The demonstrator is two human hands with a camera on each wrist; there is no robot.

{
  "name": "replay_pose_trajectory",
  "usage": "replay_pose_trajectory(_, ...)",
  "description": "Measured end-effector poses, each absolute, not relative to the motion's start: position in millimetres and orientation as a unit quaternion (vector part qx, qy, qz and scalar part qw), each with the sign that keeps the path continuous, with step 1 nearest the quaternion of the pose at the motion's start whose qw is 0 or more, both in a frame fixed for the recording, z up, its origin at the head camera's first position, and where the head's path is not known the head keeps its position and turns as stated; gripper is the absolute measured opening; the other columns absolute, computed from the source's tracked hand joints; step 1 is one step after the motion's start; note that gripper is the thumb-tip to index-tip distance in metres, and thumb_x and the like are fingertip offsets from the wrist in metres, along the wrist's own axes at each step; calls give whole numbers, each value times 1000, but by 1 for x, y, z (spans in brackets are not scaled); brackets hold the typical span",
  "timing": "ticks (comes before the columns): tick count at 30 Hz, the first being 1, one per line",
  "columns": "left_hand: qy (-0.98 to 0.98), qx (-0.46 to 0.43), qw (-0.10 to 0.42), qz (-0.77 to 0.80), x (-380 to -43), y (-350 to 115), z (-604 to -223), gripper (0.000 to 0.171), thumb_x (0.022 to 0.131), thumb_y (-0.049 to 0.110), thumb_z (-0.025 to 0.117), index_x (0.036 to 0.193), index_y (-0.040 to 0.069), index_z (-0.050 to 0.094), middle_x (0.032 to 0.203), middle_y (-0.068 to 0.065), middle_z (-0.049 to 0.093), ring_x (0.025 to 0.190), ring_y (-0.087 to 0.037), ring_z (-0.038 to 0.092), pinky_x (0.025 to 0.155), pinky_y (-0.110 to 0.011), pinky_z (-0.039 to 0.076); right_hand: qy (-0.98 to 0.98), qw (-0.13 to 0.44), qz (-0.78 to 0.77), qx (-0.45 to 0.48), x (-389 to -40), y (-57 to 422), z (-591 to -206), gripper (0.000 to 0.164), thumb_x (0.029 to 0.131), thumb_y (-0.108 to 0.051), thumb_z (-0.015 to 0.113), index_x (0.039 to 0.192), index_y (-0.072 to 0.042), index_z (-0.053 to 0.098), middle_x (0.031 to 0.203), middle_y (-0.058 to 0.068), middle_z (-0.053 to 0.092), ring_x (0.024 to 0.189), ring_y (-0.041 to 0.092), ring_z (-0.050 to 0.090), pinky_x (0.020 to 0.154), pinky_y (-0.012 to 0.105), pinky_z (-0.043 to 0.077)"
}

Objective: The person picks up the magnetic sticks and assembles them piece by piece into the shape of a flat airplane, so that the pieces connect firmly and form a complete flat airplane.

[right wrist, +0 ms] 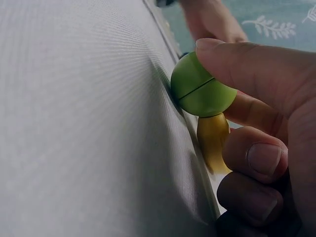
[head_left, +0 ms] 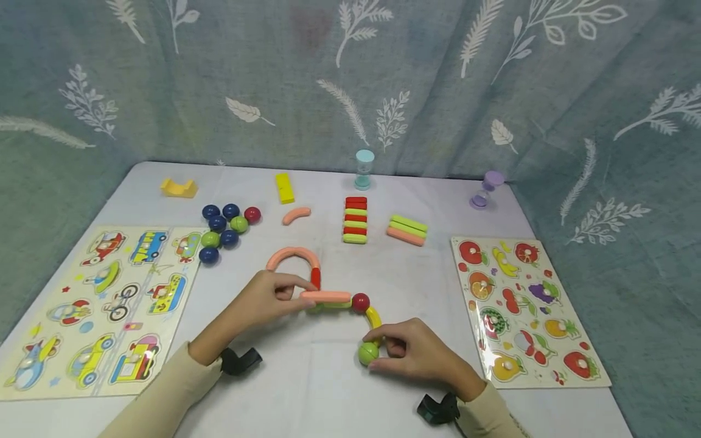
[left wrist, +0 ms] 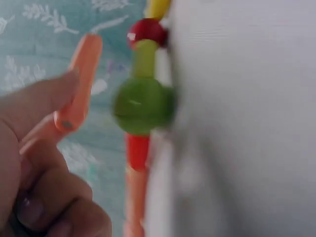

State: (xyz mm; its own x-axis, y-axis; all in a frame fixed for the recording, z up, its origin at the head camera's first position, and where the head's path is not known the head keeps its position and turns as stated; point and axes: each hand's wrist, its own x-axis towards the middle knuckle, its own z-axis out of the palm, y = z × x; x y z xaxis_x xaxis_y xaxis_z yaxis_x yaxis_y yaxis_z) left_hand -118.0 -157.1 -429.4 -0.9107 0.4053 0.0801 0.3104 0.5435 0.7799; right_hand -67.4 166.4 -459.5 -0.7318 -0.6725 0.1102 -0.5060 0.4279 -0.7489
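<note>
My left hand [head_left: 268, 298] pinches a salmon-coloured stick [head_left: 328, 297] between thumb and fingers. In the left wrist view that stick [left wrist: 84, 74] is held off the tabletop, apart from a green ball [left wrist: 140, 106]. My right hand [head_left: 413, 350] has thumb and fingers around another green ball [head_left: 369, 353], which touches a curved yellow piece [head_left: 374, 317]. A red ball [head_left: 360, 302] joins the yellow piece to a light green stick [head_left: 336, 306], partly hidden under the salmon one. Beyond my left hand, a salmon arch [head_left: 292, 250] meets a short red piece [head_left: 315, 278].
Blue, green and red balls [head_left: 217, 224] cluster at left, near a vehicle puzzle board [head_left: 181, 316]. A fruit puzzle board [head_left: 526, 383] lies right. Farther back are stacked sticks [head_left: 356, 220], more sticks [head_left: 406, 230], a curved salmon piece [head_left: 296, 215], yellow blocks [head_left: 285, 188] and two hourglasses [head_left: 364, 170].
</note>
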Motion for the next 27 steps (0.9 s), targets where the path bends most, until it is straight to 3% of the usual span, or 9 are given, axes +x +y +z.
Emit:
replay_pose_trajectory(7,849,216,97,472,-76,-171,-444,20,77,42,75,95,35,71,53,8,30,49,-5,29,45,-23,30,839,99,-405,-350,-67,165,-460,30,79,-43,73,106,-34,65,54,-14,35,49,1,35,48,19,31)
replay_pose_trajectory(17,832,227,110,494,-61,-150,-439,18,77,27,78,94,24,73,53,7,28,49,-3,26,50,-20,32,841,71,-412,-344,-67,160,-462,32,82,-43,69,112,-32,63,54,-14,34,48,-1,32,46,18,29)
replay_pose_trajectory(21,839,243,88,479,-64,-147,-455,19,77,33,77,95,28,72,53,9,27,49,-2,26,49,-19,32,839,51,-412,-351,-67,160,-463,32,83,-40,69,112,-27,64,54,-14,35,47,-2,31,45,18,29)
replay_pose_trajectory(27,844,256,81,464,-66,-147,-461,20,77,41,75,95,32,71,53,13,28,48,-1,26,49,-20,34,843,53,-415,-338,-67,159,-462,31,84,-40,67,113,-29,64,53,-15,36,47,-2,31,45,18,28)
